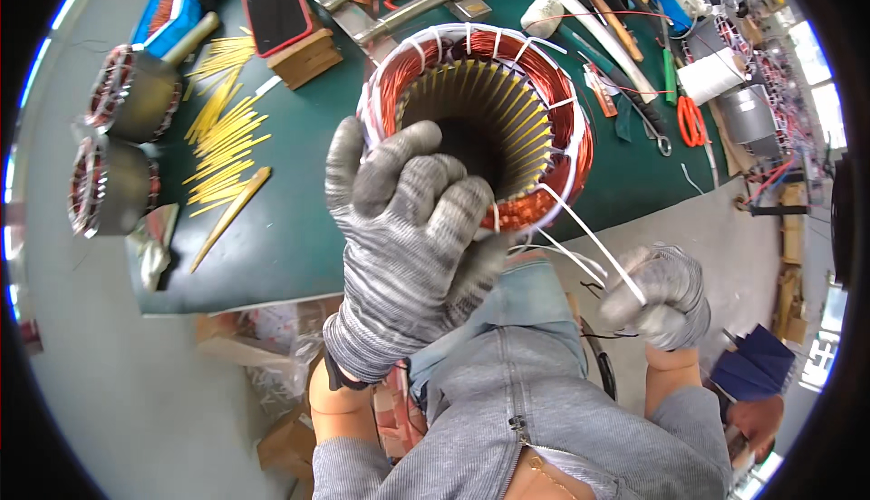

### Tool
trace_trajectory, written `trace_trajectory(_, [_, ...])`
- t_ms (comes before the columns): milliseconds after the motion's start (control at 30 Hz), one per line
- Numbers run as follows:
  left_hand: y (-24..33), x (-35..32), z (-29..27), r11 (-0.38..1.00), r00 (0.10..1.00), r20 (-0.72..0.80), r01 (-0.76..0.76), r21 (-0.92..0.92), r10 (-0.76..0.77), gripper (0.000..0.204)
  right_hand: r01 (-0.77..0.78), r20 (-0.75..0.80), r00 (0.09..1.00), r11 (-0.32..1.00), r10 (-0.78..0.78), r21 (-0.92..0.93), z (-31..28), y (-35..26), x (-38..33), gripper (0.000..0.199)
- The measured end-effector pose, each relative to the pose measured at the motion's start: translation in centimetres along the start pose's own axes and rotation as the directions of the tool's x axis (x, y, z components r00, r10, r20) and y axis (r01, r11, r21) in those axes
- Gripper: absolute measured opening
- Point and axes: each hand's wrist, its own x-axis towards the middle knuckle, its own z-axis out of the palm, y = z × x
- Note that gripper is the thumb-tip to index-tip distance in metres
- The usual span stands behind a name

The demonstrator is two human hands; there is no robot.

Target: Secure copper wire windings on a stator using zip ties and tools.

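Observation:
A motor stator [573, 128] with red copper windings, white lacing and yellow slot strips around its bore stands tilted at the table's near edge. My left hand [399, 237], in a grey striped knit glove, is closed over the stator's near-left rim with its fingers bent; its thumb is partly hidden. White lacing cord [594, 244] runs taut from the stator's near-right rim to my right hand [666, 299]. That hand, gloved alike, pinches the cord low on the right, off the table. Another loose white strand hangs beneath the rim.
The green table [299, 183] holds yellow strips [225, 151], a pointed stick [231, 219] and two more stators [136, 92] at left. A phone [275, 9] rests on a wooden block [306, 58]. Red-handled scissors [691, 122], a white thread spool [711, 76] and several tools lie right.

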Motion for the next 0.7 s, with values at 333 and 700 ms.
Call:
trace_trajectory(333, [0.5, -0.6, 5.4, 0.910, 0.925, -0.307, -0.086, 0.406, 0.225, 0.040, -0.135, 0.096, 0.984, 0.284, 0.150, 0.949, 5.0, -0.7, 3.6, 0.026])
trace_trajectory(700, [2.7, -0.1, 2.6, 0.971, 0.987, -0.101, -0.098, 0.220, 0.123, 0.033, 0.519, -0.291, 0.817, 0.855, -0.498, -0.005, 7.2, 9.8, 2.4, 0.011])
